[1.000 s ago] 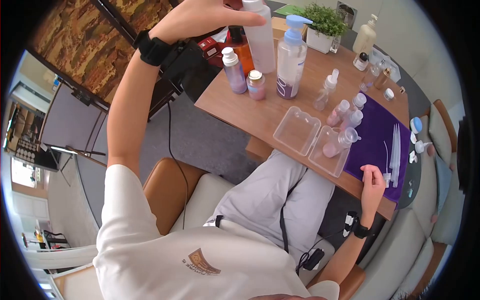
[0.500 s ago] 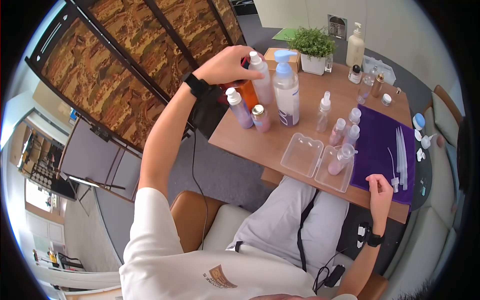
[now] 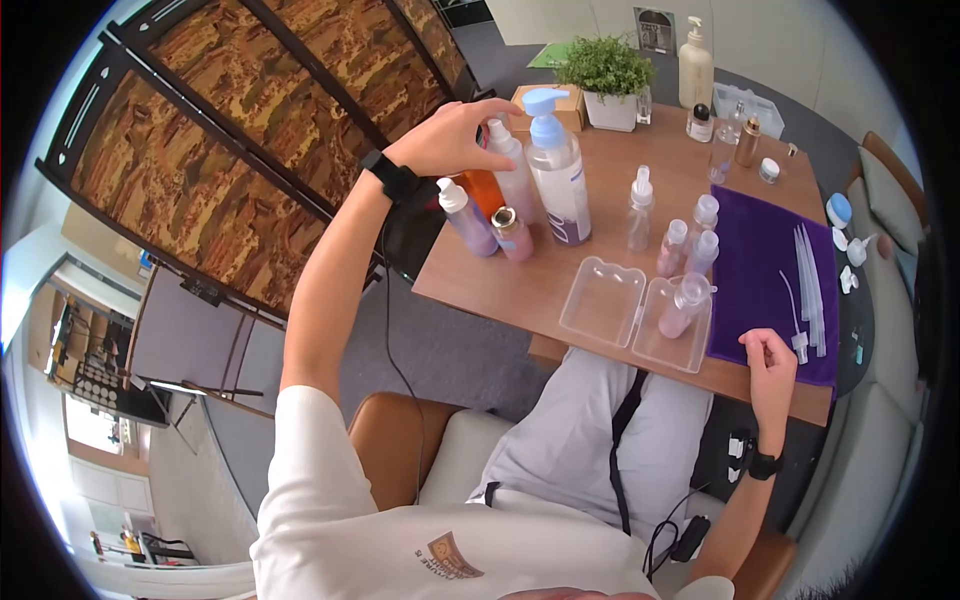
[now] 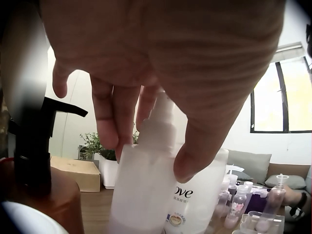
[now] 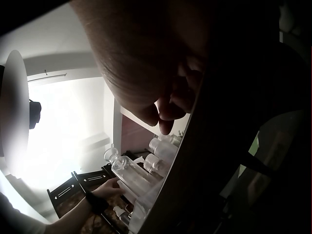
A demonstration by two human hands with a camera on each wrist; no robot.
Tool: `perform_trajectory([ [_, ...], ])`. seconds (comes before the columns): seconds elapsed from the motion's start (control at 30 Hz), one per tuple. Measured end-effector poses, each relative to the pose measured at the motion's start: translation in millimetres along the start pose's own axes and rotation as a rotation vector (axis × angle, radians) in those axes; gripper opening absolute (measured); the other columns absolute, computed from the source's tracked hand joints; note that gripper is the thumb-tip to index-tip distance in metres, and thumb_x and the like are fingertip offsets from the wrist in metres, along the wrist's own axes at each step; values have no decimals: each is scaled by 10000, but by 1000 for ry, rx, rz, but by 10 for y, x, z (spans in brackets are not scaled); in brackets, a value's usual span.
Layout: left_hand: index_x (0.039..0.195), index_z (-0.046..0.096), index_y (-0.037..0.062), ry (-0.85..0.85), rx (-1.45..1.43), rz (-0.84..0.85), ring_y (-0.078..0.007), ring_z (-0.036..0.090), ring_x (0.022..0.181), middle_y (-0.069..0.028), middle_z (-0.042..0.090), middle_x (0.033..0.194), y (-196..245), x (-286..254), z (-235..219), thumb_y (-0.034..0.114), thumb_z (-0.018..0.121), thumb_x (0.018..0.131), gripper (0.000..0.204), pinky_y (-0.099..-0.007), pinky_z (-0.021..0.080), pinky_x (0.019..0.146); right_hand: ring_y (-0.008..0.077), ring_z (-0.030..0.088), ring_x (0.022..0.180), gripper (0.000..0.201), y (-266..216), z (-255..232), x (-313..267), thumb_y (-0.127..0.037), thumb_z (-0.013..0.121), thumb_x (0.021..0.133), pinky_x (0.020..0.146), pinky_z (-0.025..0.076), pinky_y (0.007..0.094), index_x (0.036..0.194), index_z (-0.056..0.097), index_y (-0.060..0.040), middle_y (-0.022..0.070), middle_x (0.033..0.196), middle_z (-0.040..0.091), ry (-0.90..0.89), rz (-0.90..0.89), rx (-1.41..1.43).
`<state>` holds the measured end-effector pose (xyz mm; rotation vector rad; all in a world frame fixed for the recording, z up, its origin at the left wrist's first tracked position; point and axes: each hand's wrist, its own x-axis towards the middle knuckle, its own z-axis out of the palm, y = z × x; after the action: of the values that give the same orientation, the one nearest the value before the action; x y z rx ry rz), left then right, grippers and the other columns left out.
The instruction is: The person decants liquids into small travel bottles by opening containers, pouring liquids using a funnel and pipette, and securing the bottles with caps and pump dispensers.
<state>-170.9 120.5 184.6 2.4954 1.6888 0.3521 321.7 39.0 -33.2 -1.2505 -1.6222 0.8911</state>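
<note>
My left hand (image 3: 447, 140) is over the top of a tall frosted spray bottle (image 3: 516, 182). In the left wrist view its fingers spread loosely around the bottle's white nozzle, with the thumb (image 4: 187, 165) at the shoulder. The bottle stands on the table between an orange bottle (image 3: 484, 190) and a large blue-topped pump bottle (image 3: 562, 195). In front are a purple-tinted pump bottle (image 3: 468, 222) and a small pink bottle with a gold-rimmed cap (image 3: 512, 238). Loosely curled and holding nothing, my right hand (image 3: 770, 362) rests at the table's near edge by the purple cloth (image 3: 755, 270).
A clear hinged case (image 3: 603, 300) lies open with a small pink-filled bottle (image 3: 684, 308) in its right half. Several small bottles stand behind it. Plastic pipettes (image 3: 808, 290) and a spray nozzle lie on the cloth. A potted plant (image 3: 605, 75) stands at the back.
The left hand has lowered the frosted spray bottle to the table beside the pump bottle, and its fingers have loosened. The right hand stays at the table edge. The head view has shifted.
</note>
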Motion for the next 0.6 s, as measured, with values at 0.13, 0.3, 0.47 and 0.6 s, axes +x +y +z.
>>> perform_trajectory([
  [0.13,1412,620,28,-12,174,73,-329,628,1129,-170,732,1187,-94,30,37,386,859,829,725,-416,468,1056,15,529,758,148,14,2,8,-93,668,1044,675,414,190,964,688,29,-30,867,644,22,7,11],
  [0.3,1371,661,31,-22,288,109,-320,613,1127,-136,739,1193,-143,76,122,395,850,839,672,-409,447,1069,17,531,784,144,4,-8,5,-88,649,1052,691,412,190,970,680,26,-31,893,647,13,23,6],
  [0.47,1370,698,122,51,294,163,-333,720,990,-152,771,966,-194,103,229,509,796,822,678,-545,346,1139,6,412,720,160,68,8,-3,-121,616,1074,621,306,201,999,695,-4,-77,874,569,31,18,5],
  [0.6,1388,693,136,-19,337,115,-315,726,929,-154,766,954,-294,132,267,496,790,829,672,-476,376,1097,30,556,820,180,71,-37,4,-123,626,1072,720,426,196,1015,695,33,-16,942,677,-6,43,5],
])
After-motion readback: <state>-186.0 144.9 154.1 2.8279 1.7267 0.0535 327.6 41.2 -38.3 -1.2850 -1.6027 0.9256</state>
